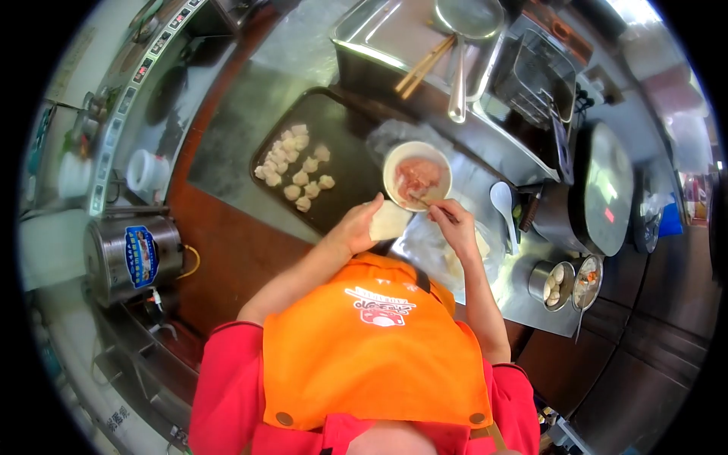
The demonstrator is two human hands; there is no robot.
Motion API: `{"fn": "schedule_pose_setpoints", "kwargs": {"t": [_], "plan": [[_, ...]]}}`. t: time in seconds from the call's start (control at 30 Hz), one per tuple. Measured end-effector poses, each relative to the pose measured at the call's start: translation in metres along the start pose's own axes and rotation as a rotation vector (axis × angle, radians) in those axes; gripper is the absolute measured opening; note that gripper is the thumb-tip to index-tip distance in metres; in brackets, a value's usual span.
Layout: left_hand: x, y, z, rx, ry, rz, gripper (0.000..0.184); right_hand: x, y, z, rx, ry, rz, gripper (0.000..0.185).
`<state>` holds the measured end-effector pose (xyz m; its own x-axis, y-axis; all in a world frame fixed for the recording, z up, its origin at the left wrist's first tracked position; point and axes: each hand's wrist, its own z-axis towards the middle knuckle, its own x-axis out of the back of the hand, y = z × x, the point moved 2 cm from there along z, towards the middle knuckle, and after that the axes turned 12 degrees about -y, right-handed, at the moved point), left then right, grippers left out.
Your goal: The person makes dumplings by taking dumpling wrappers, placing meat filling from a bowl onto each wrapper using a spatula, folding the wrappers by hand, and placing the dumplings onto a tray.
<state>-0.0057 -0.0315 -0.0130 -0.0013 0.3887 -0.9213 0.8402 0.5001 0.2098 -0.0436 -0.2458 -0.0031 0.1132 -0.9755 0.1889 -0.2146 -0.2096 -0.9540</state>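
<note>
My left hand holds a stack of pale dough wrappers just below a white bowl. Pink minced meat fills part of that bowl. With its fingers closed, my right hand grips a thin stick whose tip dips into the meat at the bowl's near edge; its exact kind is hard to make out. Left of the bowl, a dark tray carries rows of folded wontons, with several more set loosely beside them.
A white spoon lies right of the bowl, near a clear plastic bag. Two metal containers stand farther right, below a large lidded pot. Behind are a strainer, wooden chopsticks and a wire fryer basket. A steel drum stands left.
</note>
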Motion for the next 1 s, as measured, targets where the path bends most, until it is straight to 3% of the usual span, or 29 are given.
{"fn": "schedule_pose_setpoints", "kwargs": {"t": [0.13,0.23,0.33,0.43,0.53,0.57,0.67,0.83,0.93,1.0], "plan": [[0.002,-0.002,-0.001,-0.019,0.001,-0.015,0.047,-0.012,0.005,-0.013,-0.229,0.112,0.71,0.02],[0.005,-0.003,-0.001,-0.022,-0.011,-0.027,0.048,-0.024,0.024,-0.026,-0.175,0.097,1.254,0.023],[0.004,-0.002,-0.007,-0.027,-0.002,-0.018,0.047,-0.029,0.016,-0.039,-0.121,0.073,1.394,0.024],[-0.001,0.0,-0.01,-0.022,-0.029,-0.037,0.047,-0.018,-0.009,-0.044,-0.026,0.019,1.184,0.022],[-0.009,0.0,-0.008,-0.048,-0.09,-0.081,0.047,-0.018,-0.04,-0.048,-0.007,0.074,0.432,0.018],[-0.01,0.001,-0.008,-0.061,-0.13,-0.105,0.047,-0.022,-0.043,-0.049,0.056,0.033,0.315,0.018],[-0.011,0.006,-0.002,-0.104,-0.186,-0.169,0.046,-0.047,-0.068,-0.057,0.412,-0.032,-0.451,0.023],[0.003,0.021,-0.003,-0.266,-0.031,-0.133,0.046,-0.066,-0.087,-0.074,0.427,-0.176,-0.453,0.025],[0.014,0.045,-0.016,-0.339,-0.114,-0.116,0.042,-0.043,-0.072,-0.073,0.316,-0.147,-0.309,0.02],[0.032,0.05,-0.019,-0.336,-0.119,-0.085,0.045,-0.026,-0.06,-0.055,0.182,0.002,-0.146,0.016]]}}
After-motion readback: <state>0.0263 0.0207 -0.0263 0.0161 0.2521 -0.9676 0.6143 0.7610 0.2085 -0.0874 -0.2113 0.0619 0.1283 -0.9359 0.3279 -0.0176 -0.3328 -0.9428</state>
